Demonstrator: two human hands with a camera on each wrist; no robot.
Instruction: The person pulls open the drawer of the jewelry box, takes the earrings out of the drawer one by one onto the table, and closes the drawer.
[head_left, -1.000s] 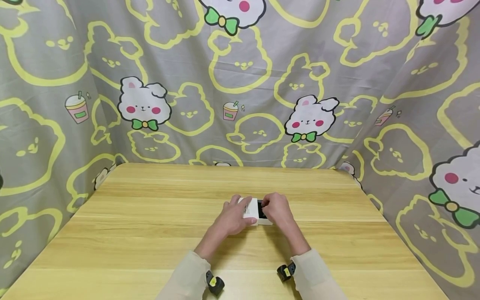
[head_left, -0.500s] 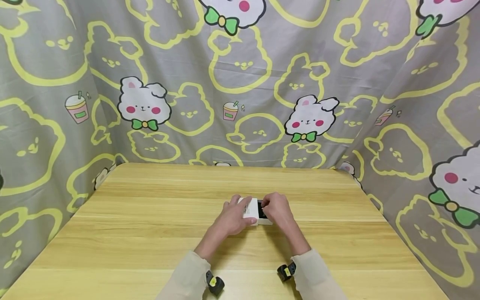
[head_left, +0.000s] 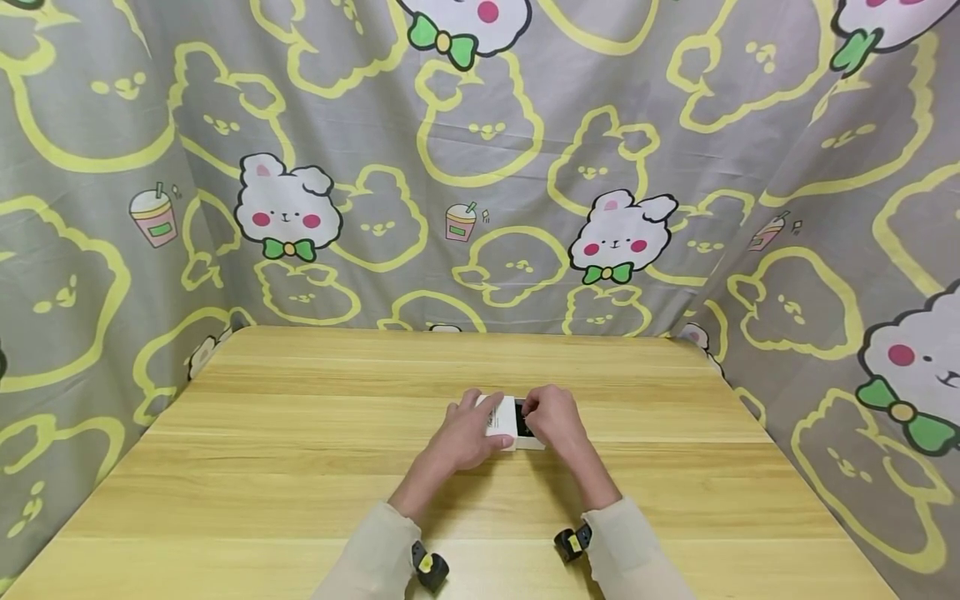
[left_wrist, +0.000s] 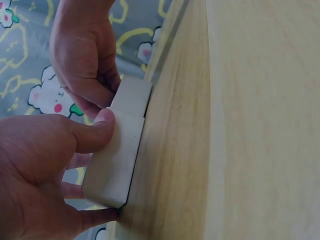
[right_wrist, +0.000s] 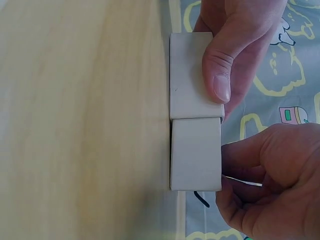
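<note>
A small white box (head_left: 504, 421) with dark print on top lies near the middle of the table. Its inner tray (head_left: 531, 444) is slid partway out to the right, showing a black interior (head_left: 520, 425). My left hand (head_left: 467, 432) grips the outer sleeve, thumb on the near side and fingers across the top and far side. My right hand (head_left: 558, 423) is curled over the exposed tray with its fingertips inside; they are hidden, so I cannot tell what they pinch. In the right wrist view, a short black cord-like piece (right_wrist: 201, 199) sticks out past the tray's end.
The box rests on a light wooden table (head_left: 300, 483). A grey curtain (head_left: 510, 275) with cartoon rabbits hangs behind the table and along both sides. Each wrist wears a small black camera, such as the left one (head_left: 431, 572).
</note>
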